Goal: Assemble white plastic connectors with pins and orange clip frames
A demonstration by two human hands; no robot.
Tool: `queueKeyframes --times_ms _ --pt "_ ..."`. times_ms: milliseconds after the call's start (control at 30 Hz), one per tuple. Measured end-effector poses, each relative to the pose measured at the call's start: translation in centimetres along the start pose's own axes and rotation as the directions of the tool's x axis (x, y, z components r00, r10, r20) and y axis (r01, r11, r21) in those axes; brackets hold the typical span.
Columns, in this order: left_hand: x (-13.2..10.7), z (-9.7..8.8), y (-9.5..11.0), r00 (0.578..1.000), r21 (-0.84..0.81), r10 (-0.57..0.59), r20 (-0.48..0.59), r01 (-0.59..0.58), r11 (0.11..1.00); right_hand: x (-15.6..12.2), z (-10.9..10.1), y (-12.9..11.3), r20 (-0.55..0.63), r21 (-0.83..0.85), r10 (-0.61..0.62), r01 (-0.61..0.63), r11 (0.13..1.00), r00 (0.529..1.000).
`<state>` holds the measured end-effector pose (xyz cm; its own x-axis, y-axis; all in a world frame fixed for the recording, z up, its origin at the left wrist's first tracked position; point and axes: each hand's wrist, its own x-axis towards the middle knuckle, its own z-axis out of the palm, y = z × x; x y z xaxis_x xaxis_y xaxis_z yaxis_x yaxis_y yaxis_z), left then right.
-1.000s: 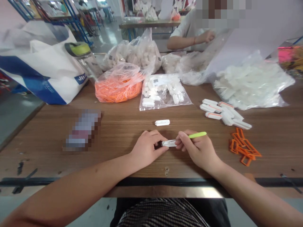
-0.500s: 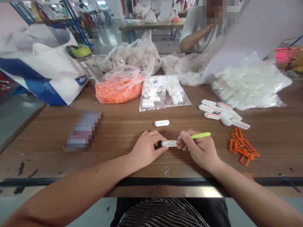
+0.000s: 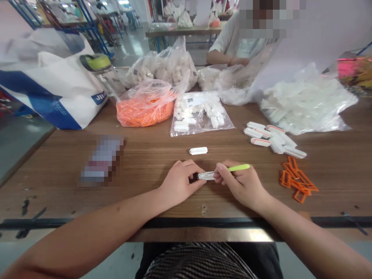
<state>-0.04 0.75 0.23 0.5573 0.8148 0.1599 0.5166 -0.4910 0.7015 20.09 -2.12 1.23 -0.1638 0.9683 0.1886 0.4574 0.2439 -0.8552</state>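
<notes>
L hand (image 3: 180, 182) w/ fingers curled pinches white plastic tag (image 3: 205, 176) over wooden surface (image 3: 139, 162), apparently to steady it, as R hand (image 3: 241, 184) w/ fingers pressed together grips green-handled tool (image 3: 238, 167) at tag; spare tag (image 3: 198, 150) lies just ahead.

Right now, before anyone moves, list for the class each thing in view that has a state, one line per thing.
Left hand: closed around one end of the white plastic tag
Right hand: pinching the green pen-like tool, fingers against the tag
Loose white tag: lying flat, untouched
Clear zip bag: lying flat, holding white pieces
Orange strand bag: full, top loosely gathered
Orange plastic frames: loose, in a heap
</notes>
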Motion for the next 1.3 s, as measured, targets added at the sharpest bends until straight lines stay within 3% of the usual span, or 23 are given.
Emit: queueKeyframes --times_ms 167,333,500,1033,1300 --pt "-0.01 -0.04 -0.09 1.000 0.006 0.020 -0.013 -0.020 1.000 -0.33 0.15 0.29 -0.067 0.076 -0.006 0.011 0.997 0.998" --pt "-0.05 0.00 -0.22 1.000 0.004 0.026 -0.004 -0.026 1.000 -0.29 0.14 0.23 -0.040 0.089 -0.003 0.006 0.996 0.999" --pt "-0.07 0.09 -0.34 1.000 0.013 0.030 -0.008 -0.030 0.999 0.02 -0.06 0.19 -0.094 0.147 0.039 -0.025 0.989 0.995" --pt "-0.04 0.04 -0.23 0.999 0.021 0.040 -0.013 -0.040 0.999 0.18 -0.02 0.27 -0.068 0.225 0.143 -0.125 0.966 0.987" --pt "-0.10 0.16 -0.36 1.000 0.014 0.030 -0.005 -0.030 0.999 -0.04 0.04 0.35 -0.074 0.224 0.118 -0.099 0.970 0.990"
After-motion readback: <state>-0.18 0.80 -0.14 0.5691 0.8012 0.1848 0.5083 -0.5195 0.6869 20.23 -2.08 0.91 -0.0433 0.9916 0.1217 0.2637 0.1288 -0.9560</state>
